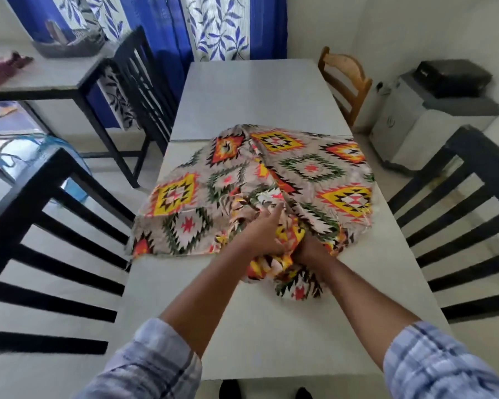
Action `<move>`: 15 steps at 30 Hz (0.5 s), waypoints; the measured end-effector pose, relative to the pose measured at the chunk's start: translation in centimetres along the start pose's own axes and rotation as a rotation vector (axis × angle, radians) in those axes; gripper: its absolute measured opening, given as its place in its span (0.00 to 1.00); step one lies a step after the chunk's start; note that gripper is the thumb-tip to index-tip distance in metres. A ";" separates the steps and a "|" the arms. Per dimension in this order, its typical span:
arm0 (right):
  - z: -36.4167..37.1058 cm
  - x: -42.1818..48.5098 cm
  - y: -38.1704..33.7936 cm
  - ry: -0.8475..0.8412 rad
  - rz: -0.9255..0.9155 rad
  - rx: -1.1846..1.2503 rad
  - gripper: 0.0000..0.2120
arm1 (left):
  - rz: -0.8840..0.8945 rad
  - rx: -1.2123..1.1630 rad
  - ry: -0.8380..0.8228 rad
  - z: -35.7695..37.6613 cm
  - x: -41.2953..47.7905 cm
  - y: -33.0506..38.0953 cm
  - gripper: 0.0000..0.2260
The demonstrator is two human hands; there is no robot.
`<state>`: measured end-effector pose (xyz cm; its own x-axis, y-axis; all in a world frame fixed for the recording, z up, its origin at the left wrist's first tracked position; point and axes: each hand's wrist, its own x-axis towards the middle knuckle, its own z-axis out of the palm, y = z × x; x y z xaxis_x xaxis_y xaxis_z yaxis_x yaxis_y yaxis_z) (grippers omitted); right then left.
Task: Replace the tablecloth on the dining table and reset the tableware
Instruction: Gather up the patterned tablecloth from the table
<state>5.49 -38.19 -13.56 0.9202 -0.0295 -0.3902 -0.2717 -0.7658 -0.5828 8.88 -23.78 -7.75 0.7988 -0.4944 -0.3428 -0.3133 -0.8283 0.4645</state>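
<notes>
tablecloth (271,174), one, in left hand (264,236) and right hand (311,250); chairs (41,226) (140,82) (347,82) (458,214), four

The tablecloth (311,168) is a beige fabric printed with yellow, orange and green diamond motifs edged in black. It lies only partly spread across the middle of the frame, fairly flat at its left and upper right and bunched into crumpled folds at lower centre. It rests on the dining table (251,90), a long pale grey top running from bottom centre to upper centre.
</notes>
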 end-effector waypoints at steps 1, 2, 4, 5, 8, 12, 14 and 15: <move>-0.2 0.3 0.2 -0.068 -0.031 -0.051 0.35 | -0.023 0.164 -0.001 0.8 0.3 -1.0 0.41; -0.5 0.5 0.4 -0.147 -0.010 -0.032 0.37 | -0.040 0.306 0.002 1.6 0.3 -1.9 0.39; -1.6 1.1 1.3 -0.340 0.067 0.169 0.40 | -0.033 0.428 -0.038 3.6 0.5 -3.6 0.35; -2.2 1.5 1.8 -0.357 0.095 0.281 0.38 | -0.014 0.438 -0.059 4.7 0.3 -4.3 0.35; -3.4 3.0 4.6 0.057 0.267 0.272 0.38 | 0.044 0.473 -0.010 7.1 -0.5 -5.8 0.39; -3.4 4.2 7.5 0.186 0.456 -0.078 0.54 | 0.091 0.511 0.025 9.0 -2.0 -6.2 0.40; -2.6 4.5 7.5 0.143 0.446 -0.145 0.53 | 0.095 0.530 0.029 9.7 -2.2 -6.4 0.42; -2.3 4.7 6.9 0.137 0.404 -0.150 0.45 | 0.096 0.524 0.031 9.8 -2.1 -6.6 0.43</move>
<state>8.61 -45.10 -17.82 0.7803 -0.4225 -0.4611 -0.5824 -0.7596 -0.2895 4.26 -19.91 -18.07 0.7662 -0.5729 -0.2910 -0.5938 -0.8043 0.0200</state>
